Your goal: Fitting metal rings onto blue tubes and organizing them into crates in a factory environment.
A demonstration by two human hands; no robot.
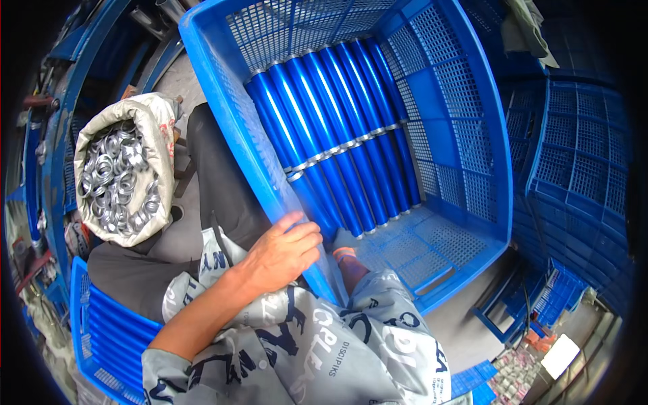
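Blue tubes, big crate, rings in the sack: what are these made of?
The tubes look like metal, coated glossy blue: sharp light streaks, silvery ends. The crate seems moulded plastic, duller, with lattice walls. The rings look like shiny bare metal: silvery glints; which metal is unclear.

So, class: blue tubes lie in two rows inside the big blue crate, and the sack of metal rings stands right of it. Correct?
No: the head view shows the sack of metal rings left of the big blue crate; blue tubes do lie inside in two rows.
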